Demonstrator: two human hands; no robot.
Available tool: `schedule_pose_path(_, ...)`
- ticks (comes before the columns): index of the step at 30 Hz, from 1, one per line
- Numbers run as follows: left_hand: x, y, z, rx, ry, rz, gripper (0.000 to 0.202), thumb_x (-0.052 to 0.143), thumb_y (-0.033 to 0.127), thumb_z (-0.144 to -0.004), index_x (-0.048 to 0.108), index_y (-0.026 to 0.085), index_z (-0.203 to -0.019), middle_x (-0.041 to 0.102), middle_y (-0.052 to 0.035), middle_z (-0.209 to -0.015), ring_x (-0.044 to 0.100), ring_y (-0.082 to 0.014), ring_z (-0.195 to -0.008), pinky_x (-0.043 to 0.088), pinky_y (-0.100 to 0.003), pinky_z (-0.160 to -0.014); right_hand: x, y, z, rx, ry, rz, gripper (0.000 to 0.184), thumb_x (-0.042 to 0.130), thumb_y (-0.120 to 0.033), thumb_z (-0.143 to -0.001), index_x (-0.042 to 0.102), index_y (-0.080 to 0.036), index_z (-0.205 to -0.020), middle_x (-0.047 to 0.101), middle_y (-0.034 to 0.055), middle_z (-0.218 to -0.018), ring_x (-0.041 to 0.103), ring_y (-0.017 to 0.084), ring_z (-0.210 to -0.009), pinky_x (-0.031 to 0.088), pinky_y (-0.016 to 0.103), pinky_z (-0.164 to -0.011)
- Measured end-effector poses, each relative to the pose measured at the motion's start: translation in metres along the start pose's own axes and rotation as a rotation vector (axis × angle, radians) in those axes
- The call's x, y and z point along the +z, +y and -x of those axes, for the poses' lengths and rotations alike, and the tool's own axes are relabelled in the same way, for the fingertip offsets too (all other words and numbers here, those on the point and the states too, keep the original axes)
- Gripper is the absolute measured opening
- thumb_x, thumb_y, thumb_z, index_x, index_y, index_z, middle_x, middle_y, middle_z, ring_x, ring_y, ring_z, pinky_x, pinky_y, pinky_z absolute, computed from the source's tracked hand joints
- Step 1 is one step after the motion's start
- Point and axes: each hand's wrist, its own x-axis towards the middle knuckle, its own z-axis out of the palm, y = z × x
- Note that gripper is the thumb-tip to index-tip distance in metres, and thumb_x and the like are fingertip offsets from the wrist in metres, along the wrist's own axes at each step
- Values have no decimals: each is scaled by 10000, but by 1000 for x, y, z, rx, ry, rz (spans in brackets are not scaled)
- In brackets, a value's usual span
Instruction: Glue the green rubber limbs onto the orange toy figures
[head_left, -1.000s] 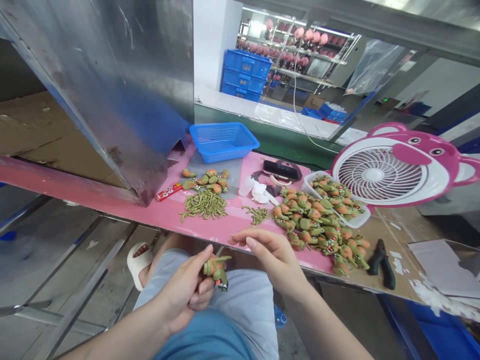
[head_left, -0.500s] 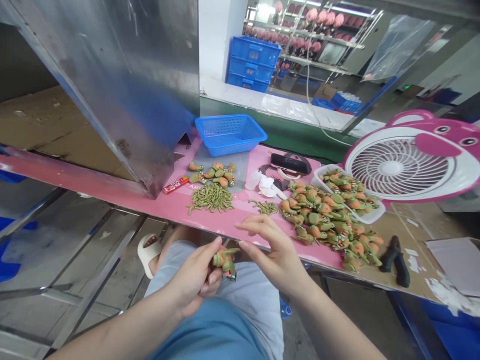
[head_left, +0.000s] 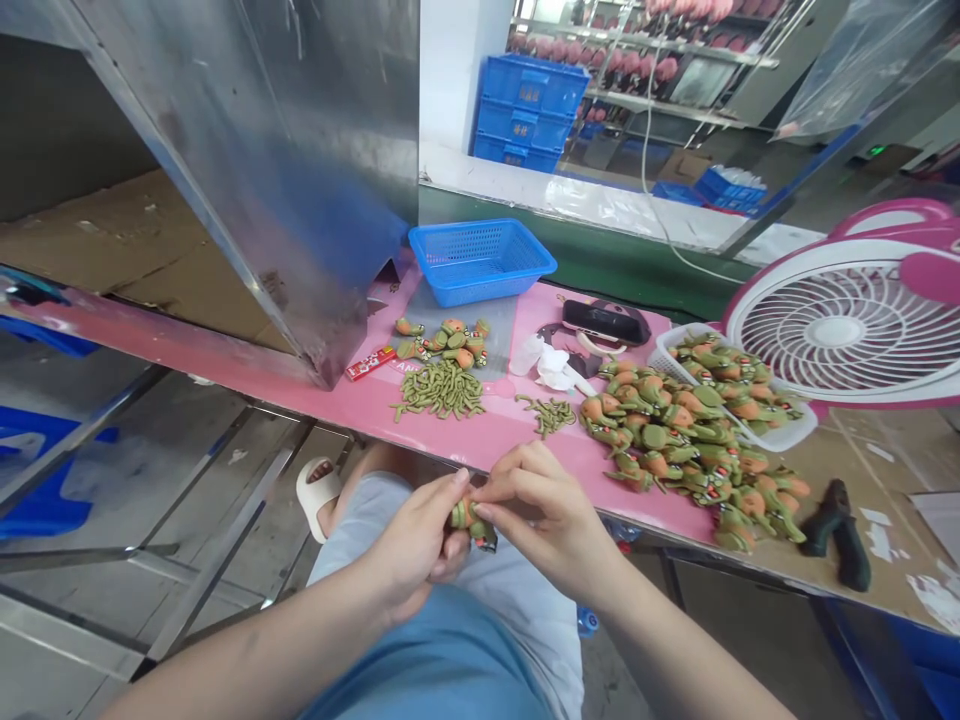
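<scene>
Over my lap, my left hand [head_left: 416, 540] is closed around a small green and orange toy figure [head_left: 471, 520]. My right hand [head_left: 551, 515] meets it from the right, its fingertips pinched on the top of the same figure. Just beyond my hands runs the pink table edge [head_left: 420, 440]. A big heap of the same figures [head_left: 675, 440] lies on the table to the right of my right hand. A pile of loose green pieces [head_left: 442, 388] and a smaller one [head_left: 551, 412] lie straight ahead.
A blue basket [head_left: 480, 260] stands at the back, with a few finished figures [head_left: 446, 340] in front of it. A white tray [head_left: 780, 438] holds more figures beside a pink fan [head_left: 847, 320]. Black pliers [head_left: 840, 525] lie far right. A slanted metal panel [head_left: 285, 170] rises at left.
My right hand has come down from above the table edge and closed its fingertips on the figure in my left hand. The view has shifted left.
</scene>
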Motion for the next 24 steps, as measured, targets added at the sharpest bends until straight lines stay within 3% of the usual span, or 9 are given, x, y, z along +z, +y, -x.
schedule_pose_path(3, -3, -1, 2, 95, -111, -38, 470, 619, 628, -605, 451, 191, -636, 339, 117, -330, 165, -14, -271, 106, -152, -306, 0, -9, 4, -38, 78, 30, 88, 532, -222, -883, 608, -192, -850, 534, 30, -769, 492, 159, -738, 424, 281, -636)
schedule_pose_path(6, -9, -3, 4, 203, -206, -97, 548, 659, 681, -491, 468, 195, -656, 405, 99, -382, 251, -29, -286, 160, -163, -307, 2, -22, 8, -51, 201, 64, 186, 539, -368, -874, 590, -206, -947, 513, 58, -861, 495, 188, -818, 442, 312, -676)
schedule_pose_path(9, -14, -4, 7, 395, -111, -244, 553, 705, 647, -445, 545, 191, -712, 451, 78, -423, 346, -63, -356, 271, -194, -374, 4, -32, 10, -69, 259, 104, 254, 558, -459, -838, 601, -225, -928, 508, 74, -914, 490, 219, -863, 441, 360, -710)
schedule_pose_path(12, -19, -3, 9, 565, 35, -372, 576, 704, 654, -415, 621, 202, -762, 534, 31, -507, 455, -123, -465, 366, -250, -483, 6, -36, 10, -69, 263, 70, 212, 587, -435, -828, 616, -231, -881, 524, 68, -912, 498, 216, -846, 444, 371, -709)
schedule_pose_path(16, -24, -2, 8, 644, 129, -397, 573, 732, 637, -348, 664, 231, -747, 630, -18, -675, 554, -186, -628, 423, -294, -636, 10, -36, 12, -58, 267, 21, 156, 588, -365, -844, 606, -221, -786, 531, 58, -903, 511, 203, -833, 442, 372, -722)
schedule_pose_path(24, -27, 0, 10, 747, 165, -414, 516, 809, 519, -306, 683, 257, -732, 682, 0, -692, 603, -193, -638, 445, -288, -652, 13, -40, 14, -85, 274, -17, 156, 556, -287, -873, 585, -210, -741, 524, 38, -878, 504, 184, -841, 424, 340, -739)
